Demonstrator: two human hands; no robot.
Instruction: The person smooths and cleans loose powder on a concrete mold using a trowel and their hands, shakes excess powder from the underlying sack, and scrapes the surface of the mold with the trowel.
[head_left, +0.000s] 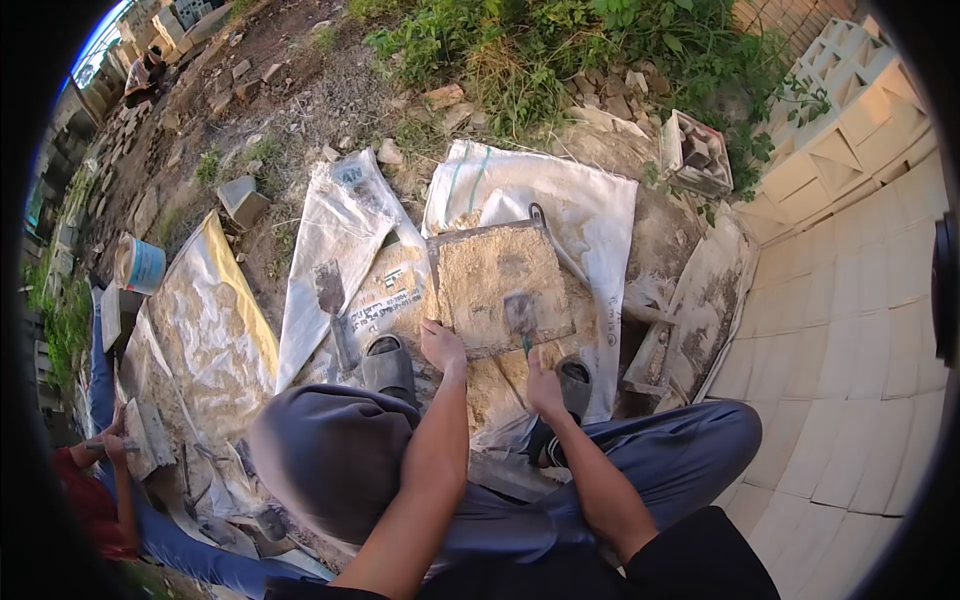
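My right hand (543,386) is closed round the handle of a small trowel (520,312), its blade resting on a layer of pale sandy mix (502,262). The mix fills a flat square mould (430,268) with dark edges in front of my feet. At the mould's near left corner, my left hand (442,345) is closed on the rim. A hooked bar (565,255) shows at the mould's far right corner. A second trowel (329,290) lies to the left on a white sack.
White sacks (600,200) cover the ground. Patterned blocks (850,120) are stacked at right, near a box of rubble (697,152). A bucket (140,264) stands at left. Another person's hands (115,440) hold a tool at lower left; one more person (145,75) sits far back.
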